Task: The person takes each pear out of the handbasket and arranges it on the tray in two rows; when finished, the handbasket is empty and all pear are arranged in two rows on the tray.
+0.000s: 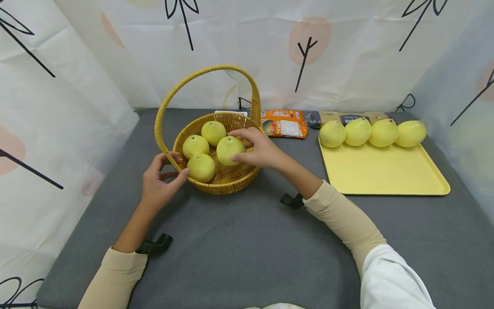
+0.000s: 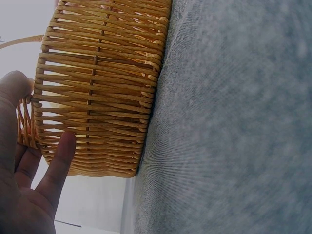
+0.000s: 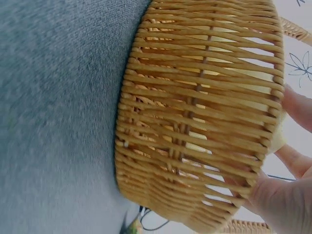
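A yellow wicker basket (image 1: 235, 184) with a tall arched handle stands on the table, holding several round pale-yellow pears, such as the front one (image 1: 201, 168). My right hand (image 1: 259, 148) reaches over the basket's right rim and holds a pear (image 1: 229, 150) between thumb and fingers. In the right wrist view the basket wall (image 3: 195, 97) hides most of that pear. My left hand (image 1: 160, 178) grips the left rim at the handle's base. Seen from the left wrist, one finger (image 2: 61, 156) of that hand lies against the woven side.
On the right a yellow tray (image 1: 386, 171) carries a row of several pears (image 1: 358, 131) along its back edge. Behind stand an orange packet (image 1: 285, 123) and a long beige package (image 1: 328, 117). Patterned white cloth (image 1: 239, 51) encloses the grey table (image 1: 239, 249).
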